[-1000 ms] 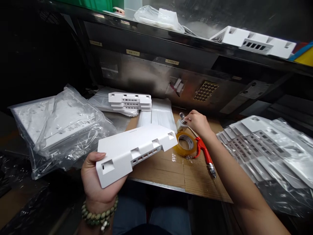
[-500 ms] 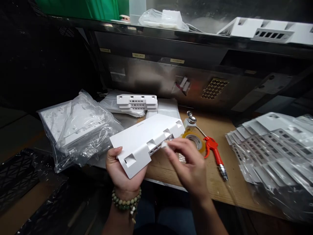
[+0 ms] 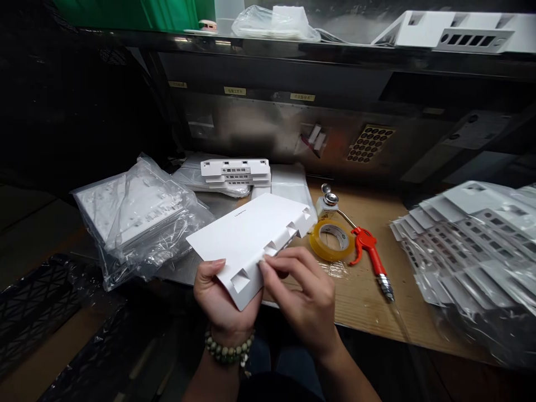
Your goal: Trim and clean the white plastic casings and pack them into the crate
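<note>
Left hand [image 3: 224, 298] grips the white cover [image 3: 251, 240] at frame centre above the bench [image 3: 368, 301] edge, right hand [image 3: 304, 296] pinches its slotted edge; bagged covers [image 3: 469, 245] at right, work looks mid-way.

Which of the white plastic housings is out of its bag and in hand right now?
The white housing gripped by the left hand, with the right hand touching its near edge. The bagged pile and right-side stack lie untouched.

Bare cardboard [image 3: 368, 304] lies open near right of the hands, hemmed by the tape roll [image 3: 331, 240] and air gun [image 3: 371, 254] beyond, bagged parts [image 3: 469, 245] right, bagged stack [image 3: 134, 218] left.
</note>
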Demonstrator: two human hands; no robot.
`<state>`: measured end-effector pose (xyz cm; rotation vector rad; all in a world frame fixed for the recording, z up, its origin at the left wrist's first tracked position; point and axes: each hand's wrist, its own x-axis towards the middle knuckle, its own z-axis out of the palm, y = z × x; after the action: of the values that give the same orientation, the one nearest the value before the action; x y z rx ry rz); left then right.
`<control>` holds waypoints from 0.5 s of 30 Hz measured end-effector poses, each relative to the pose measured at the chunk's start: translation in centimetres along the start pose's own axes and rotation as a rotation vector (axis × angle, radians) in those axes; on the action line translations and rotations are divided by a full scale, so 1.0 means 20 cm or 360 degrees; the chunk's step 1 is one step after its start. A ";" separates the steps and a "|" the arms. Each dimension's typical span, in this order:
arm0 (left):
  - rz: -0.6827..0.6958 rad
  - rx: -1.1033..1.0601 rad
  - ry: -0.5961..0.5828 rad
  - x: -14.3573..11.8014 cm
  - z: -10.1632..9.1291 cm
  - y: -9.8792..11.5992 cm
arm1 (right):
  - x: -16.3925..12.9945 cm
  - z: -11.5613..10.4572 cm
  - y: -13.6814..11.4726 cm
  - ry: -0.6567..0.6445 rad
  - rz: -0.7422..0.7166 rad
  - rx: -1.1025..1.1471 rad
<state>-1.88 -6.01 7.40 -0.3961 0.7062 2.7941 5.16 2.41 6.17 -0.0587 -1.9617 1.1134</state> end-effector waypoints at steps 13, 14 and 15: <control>-0.0096 -0.0034 -0.0040 0.00 -0.01 -0.03 | -0.01 0.01 -0.01 0.0056 0.0086 -0.0069; -0.0112 -0.0032 -0.0047 0.00 -0.01 -0.03 | -0.01 0.02 -0.02 0.0048 0.0075 -0.0073; -0.0131 -0.0026 -0.0052 0.00 -0.02 -0.03 | -0.02 0.02 -0.03 0.0023 0.0052 -0.0053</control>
<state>-1.71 -5.56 6.81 -0.3733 0.6453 2.7239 5.30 1.59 6.30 -0.1171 -1.9729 1.0983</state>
